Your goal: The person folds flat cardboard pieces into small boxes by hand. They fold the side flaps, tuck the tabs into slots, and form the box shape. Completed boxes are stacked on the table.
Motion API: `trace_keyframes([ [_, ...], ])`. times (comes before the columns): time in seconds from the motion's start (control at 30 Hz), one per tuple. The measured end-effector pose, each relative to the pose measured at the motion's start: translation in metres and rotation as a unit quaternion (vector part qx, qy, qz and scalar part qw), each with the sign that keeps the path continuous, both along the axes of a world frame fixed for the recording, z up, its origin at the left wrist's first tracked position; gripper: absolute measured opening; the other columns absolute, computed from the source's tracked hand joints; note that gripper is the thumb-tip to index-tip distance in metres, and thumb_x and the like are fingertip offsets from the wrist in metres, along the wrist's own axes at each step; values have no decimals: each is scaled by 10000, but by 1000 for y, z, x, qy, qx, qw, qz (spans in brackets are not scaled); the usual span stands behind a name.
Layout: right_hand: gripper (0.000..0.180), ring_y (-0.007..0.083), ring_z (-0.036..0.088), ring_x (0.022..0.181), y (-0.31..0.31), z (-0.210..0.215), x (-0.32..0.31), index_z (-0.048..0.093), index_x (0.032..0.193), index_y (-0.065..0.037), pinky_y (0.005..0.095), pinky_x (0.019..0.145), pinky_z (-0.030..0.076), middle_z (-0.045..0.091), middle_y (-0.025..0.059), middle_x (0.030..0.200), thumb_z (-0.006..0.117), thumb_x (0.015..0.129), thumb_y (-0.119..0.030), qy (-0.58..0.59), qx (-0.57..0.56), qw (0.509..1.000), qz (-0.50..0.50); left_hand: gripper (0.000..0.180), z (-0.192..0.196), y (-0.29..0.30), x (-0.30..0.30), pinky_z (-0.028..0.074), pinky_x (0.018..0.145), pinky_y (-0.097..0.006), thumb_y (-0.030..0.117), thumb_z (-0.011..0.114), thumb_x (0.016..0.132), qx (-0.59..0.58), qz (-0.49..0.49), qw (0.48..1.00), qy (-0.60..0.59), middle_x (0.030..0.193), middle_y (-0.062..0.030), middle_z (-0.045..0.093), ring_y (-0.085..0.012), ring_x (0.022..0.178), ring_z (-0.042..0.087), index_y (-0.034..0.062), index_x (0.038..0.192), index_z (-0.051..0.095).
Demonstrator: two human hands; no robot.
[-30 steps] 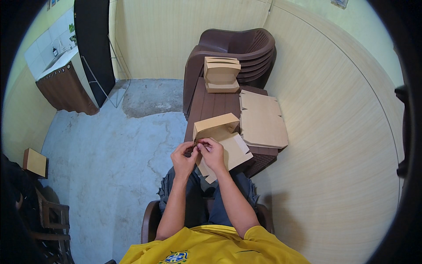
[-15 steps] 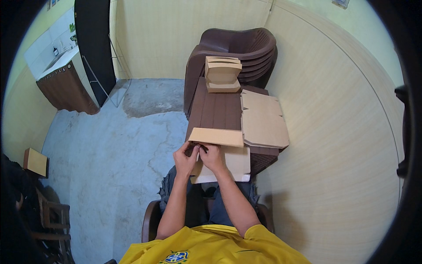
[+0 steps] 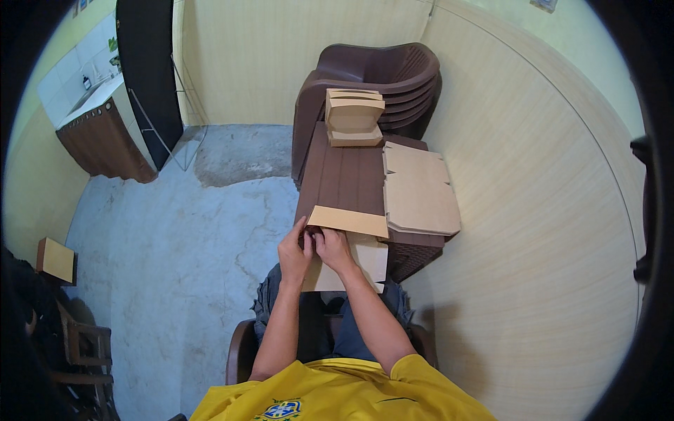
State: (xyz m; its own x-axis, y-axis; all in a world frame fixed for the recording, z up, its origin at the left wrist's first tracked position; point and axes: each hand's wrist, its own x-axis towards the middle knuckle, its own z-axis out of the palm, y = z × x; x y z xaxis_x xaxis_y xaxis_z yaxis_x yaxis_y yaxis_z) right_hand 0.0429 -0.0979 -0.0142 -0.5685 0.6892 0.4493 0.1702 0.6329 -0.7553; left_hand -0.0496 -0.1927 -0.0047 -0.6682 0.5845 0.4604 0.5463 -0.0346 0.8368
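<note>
A partly folded cardboard box (image 3: 368, 257) lies over my lap at the near end of the brown slatted surface, its far panel (image 3: 349, 222) raised. At its far left corner, my left hand (image 3: 295, 256) holds the edge, the index finger stretched up along the raised panel's end. Close beside it, my right hand (image 3: 333, 251) grips the same corner from inside, its fingertips partly hidden against the panel. Both hands nearly touch. Beyond them, folded cardboard boxes (image 3: 354, 116) stand with lids open, and a stack of flat cardboard blanks (image 3: 421, 189) lies to the right.
The brown slatted surface (image 3: 344, 175) stretches away to stacked brown plastic chairs (image 3: 379, 67). A beige panelled wall (image 3: 519, 210) runs along the right. On the left are a bluish floor (image 3: 175, 259), a curtained sink counter (image 3: 105, 137) and a small box-like object (image 3: 56, 261).
The box has turned slightly, and its near panel's right edge has shifted left. My left index finger has straightened upward along the corner; my right hand has moved slightly left.
</note>
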Motion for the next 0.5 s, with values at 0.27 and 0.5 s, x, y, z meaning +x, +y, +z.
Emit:
trace_keyframes([
  [0.27, 185, 455, 753, 963, 8, -13, 2, 765, 1127, -50, 565, 843, 593, 792, 211, 1051, 733, 972, -146, -66, 16, 997, -47, 289, 0, -1, -2, 609, 813, -416, 59, 724, 957, -87, -8, 996, -32, 992, -230, 812, -353, 886, 801, -3, 1229, 802],
  [0.5, 187, 302, 776, 796, -8, 28, 20, 786, 1005, -38, 425, 739, 611, 774, 132, 916, 849, 928, -196, -97, 10, 994, -40, 288, -4, 8, -7, 607, 785, -454, 89, 689, 993, -79, 33, 987, -133, 981, -271, 806, -404, 875, 810, -7, 1241, 800],
])
